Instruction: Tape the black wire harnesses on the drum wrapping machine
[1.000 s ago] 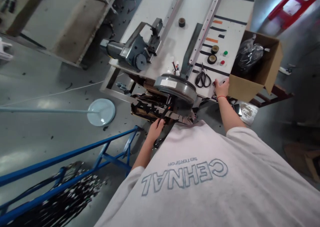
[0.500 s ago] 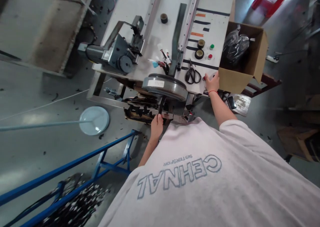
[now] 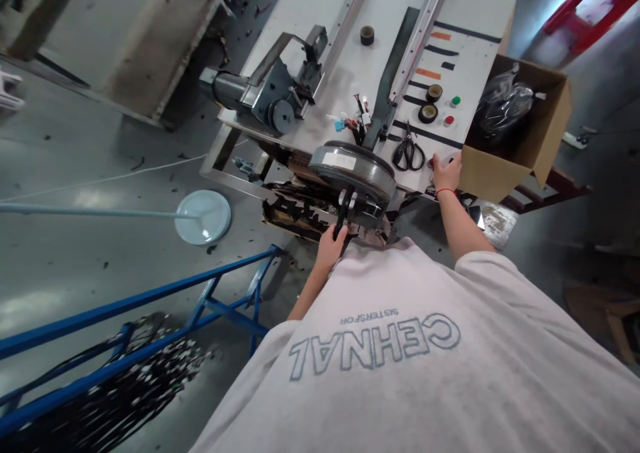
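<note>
My left hand (image 3: pixel 331 245) is closed on a black cable (image 3: pixel 341 216) at the front of the table. White connectors (image 3: pixel 349 198) show just above it, against the grey taping wheel (image 3: pixel 357 166). My right hand (image 3: pixel 447 173) rests at the table's front edge with fingers apart, one fingertip by a red button (image 3: pixel 431 163); what lies under the palm is hidden. Black-handled scissors (image 3: pixel 409 153) lie left of that hand. Beyond the wheel, several loose wire ends with white and blue connectors (image 3: pixel 357 120) stick up.
Tape rolls (image 3: pixel 428 112), a green button (image 3: pixel 456 100) and another red button (image 3: pixel 449 120) are on the table. A cardboard box (image 3: pixel 500 170) with bagged black parts stands right. A motor unit (image 3: pixel 273 100) sits left. A blue rack (image 3: pixel 150 296) stands lower left.
The view has shifted, so the table appears farther right. White connectors now show on the cable above my left hand, beside the wheel. My right hand stays at the table edge.
</note>
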Demonstrator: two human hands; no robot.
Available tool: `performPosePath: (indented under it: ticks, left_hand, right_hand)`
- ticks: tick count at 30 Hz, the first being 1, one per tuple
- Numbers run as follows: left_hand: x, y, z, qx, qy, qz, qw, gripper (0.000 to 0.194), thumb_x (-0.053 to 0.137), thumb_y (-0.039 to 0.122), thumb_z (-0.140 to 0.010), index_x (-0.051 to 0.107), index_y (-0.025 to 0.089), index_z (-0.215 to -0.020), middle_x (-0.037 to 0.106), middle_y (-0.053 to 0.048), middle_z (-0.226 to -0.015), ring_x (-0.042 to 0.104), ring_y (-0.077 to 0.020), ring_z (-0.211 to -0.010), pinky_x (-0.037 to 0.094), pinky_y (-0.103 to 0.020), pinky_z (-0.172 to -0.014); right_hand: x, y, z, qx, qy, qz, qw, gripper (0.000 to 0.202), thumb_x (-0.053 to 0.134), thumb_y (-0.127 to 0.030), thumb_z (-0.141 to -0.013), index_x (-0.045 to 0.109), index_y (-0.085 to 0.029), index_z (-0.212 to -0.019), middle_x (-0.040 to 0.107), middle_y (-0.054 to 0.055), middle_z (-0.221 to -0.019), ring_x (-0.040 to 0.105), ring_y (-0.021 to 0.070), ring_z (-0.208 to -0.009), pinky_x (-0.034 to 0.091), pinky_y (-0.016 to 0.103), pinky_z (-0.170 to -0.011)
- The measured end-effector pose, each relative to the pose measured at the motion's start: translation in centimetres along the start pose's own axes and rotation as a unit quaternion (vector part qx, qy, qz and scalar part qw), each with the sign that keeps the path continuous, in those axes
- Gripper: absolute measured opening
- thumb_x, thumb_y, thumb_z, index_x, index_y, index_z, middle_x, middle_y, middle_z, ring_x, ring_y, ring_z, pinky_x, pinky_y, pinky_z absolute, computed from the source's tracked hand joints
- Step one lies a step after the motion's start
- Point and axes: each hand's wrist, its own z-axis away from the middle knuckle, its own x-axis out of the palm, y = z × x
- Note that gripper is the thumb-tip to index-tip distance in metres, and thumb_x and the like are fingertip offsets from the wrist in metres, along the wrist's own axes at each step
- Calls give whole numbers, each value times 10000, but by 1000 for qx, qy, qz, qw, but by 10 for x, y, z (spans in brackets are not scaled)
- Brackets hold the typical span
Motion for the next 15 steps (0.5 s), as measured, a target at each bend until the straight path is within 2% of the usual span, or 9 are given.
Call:
performPosePath:
  ticks: [2,4,7,10,15]
  left_hand:
    - [-4,-15,9,-30,-31,-13,999,383,541,542,-829,538,191,-676,546,2,-605,539,-158,-631,422,-259,-606]
    - [-9,-31,21,-64,-45,-22,997,389,557,536,-773,486,200,-590,482,15,-549,491,-151,-594,380,-258,-571]
    - [-12,-44,35,-77,-9,-14,997,399,508,531,-769,416,216,-542,405,25,-515,421,-137,-554,325,-258,-534]
    - [-9,-38,34,-60,32,-1,998,397,490,518,-787,401,219,-542,399,22,-517,410,-134,-551,322,-261,-533]
    - [-5,-16,13,-50,48,-9,998,350,529,429,-816,459,205,-556,457,18,-520,461,-139,-554,365,-257,-552]
  right_hand:
    - [0,1,-1,1,2,-4,1000,922,515,-664,-887,233,-98,-1558,447,274,-1428,488,378,-1309,394,553,-1073]
    - [1,2,-1,3,5,-6,1000,928,526,-667,-880,241,-99,-1556,449,276,-1427,487,379,-1310,397,553,-1069]
    - [2,4,-2,3,9,-8,1000,932,530,-682,-873,260,-107,-1555,456,274,-1423,494,382,-1300,394,557,-1066]
    - [2,4,-2,-1,13,-11,1000,932,516,-698,-870,270,-111,-1551,463,276,-1417,498,381,-1295,397,554,-1062]
    - [-1,0,-1,6,3,-6,1000,910,531,-649,-874,262,-98,-1547,444,280,-1446,486,377,-1314,389,549,-1073]
